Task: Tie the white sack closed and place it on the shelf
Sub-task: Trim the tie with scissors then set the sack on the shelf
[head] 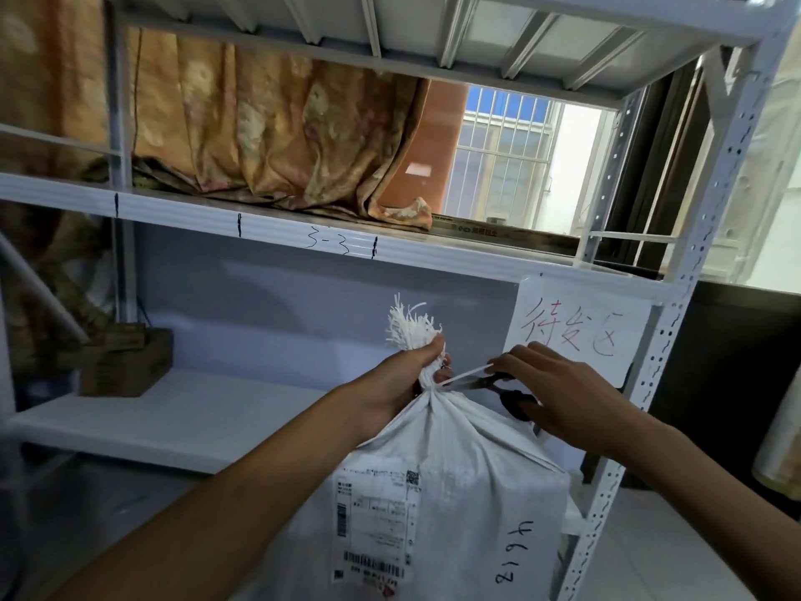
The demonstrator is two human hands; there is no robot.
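A white woven sack (455,492) stands in front of the white metal shelf (182,418), with a shipping label and handwritten numbers on its side. My left hand (403,379) is closed around the gathered neck, and the frayed top sticks up above my fist. A thin white tie (466,375) circles the neck, its tail running right to the fingertips of my right hand (559,396). That hand also holds black-handled scissors (516,403), whose blades lie beside the tie tail close to the neck.
A small cardboard box (125,362) sits at the back left of the lower shelf board. A paper sign with red writing (576,331) hangs on the right upright (663,362). A patterned curtain (268,136) drapes over the upper shelf, with a barred window behind.
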